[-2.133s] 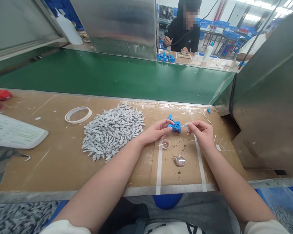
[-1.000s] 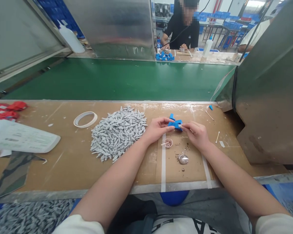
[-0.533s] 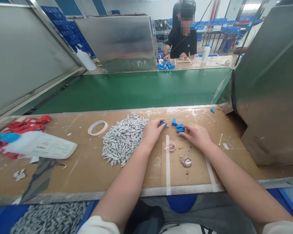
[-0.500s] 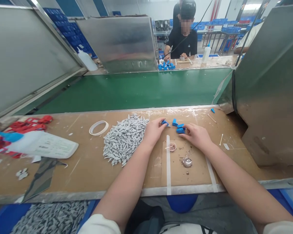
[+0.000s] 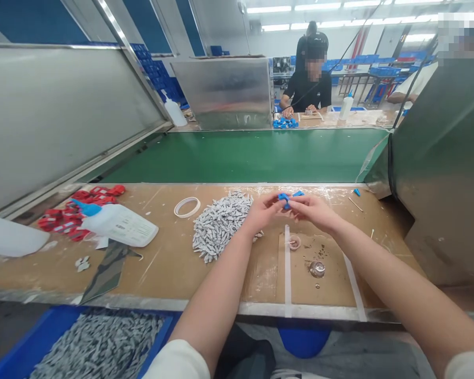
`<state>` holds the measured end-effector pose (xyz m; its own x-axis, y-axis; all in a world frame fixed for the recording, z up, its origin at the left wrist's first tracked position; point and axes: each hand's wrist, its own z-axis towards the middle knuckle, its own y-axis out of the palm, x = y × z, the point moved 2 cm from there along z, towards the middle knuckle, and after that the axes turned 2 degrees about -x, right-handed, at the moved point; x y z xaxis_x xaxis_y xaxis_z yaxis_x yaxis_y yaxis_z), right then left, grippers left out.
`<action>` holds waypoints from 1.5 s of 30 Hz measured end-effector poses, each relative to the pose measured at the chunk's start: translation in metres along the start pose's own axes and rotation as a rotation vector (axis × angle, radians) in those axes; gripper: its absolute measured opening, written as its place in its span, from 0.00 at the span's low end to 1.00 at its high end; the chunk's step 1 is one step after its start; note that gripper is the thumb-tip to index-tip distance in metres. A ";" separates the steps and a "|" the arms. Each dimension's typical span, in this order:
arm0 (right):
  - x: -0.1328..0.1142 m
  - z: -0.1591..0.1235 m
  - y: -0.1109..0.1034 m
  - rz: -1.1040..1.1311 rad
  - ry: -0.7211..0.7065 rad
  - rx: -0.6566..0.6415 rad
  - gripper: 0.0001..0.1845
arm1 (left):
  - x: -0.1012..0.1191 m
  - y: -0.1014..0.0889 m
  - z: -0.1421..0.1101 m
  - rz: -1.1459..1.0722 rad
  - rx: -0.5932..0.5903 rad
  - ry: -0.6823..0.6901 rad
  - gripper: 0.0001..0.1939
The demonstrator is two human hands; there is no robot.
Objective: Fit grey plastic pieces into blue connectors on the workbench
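My left hand (image 5: pixel 265 211) is closed on a small blue plastic piece (image 5: pixel 283 197) above the bench, right of a heap of small grey parts (image 5: pixel 221 226). From the other side, my right hand (image 5: pixel 313 211) pinches blue plastic between thumb and fingers. The two hands meet there, and whether they grip one piece or two pressed together is hidden by the fingers. Just behind my right fingers shows another blue piece (image 5: pixel 298 193). Nearer me, a small round cup (image 5: pixel 294 242) and a shiny round dish (image 5: pixel 317 269) sit on a taped cardboard sheet (image 5: pixel 304 292).
A tape roll (image 5: pixel 187 207), a white bottle with a blue nozzle (image 5: pixel 120 223) and red parts (image 5: pixel 63 221) lie to the left. Beyond the bench runs a green conveyor belt (image 5: pixel 237 158). A metal housing (image 5: pixel 446 173) rises at right. A person (image 5: pixel 310 95) works opposite.
My hands have come together from apart. My right hand has left the bench with blue plastic between its fingers. The view has tilted up and turned left.
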<state>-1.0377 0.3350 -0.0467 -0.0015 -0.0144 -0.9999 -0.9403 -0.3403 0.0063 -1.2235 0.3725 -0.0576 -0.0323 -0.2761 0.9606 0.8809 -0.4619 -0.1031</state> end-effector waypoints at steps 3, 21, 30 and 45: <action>-0.009 0.026 0.019 -0.214 0.055 -0.128 0.15 | 0.006 -0.022 0.000 -0.034 0.364 0.092 0.22; 0.022 0.052 0.083 -1.239 -0.033 -0.385 0.09 | -0.004 -0.028 -0.002 -0.081 0.546 0.087 0.23; 0.022 0.048 0.050 -1.122 -0.087 -0.262 0.06 | -0.012 -0.021 0.000 -0.102 0.518 0.069 0.25; 0.021 -0.100 -0.039 0.092 -0.067 0.329 0.14 | -0.045 0.023 0.006 -0.106 0.107 -0.029 0.26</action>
<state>-0.9669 0.2537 -0.0671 -0.1030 0.0345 -0.9941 -0.9946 -0.0185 0.1024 -1.1989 0.3796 -0.1011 -0.1154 -0.2052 0.9719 0.9186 -0.3944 0.0258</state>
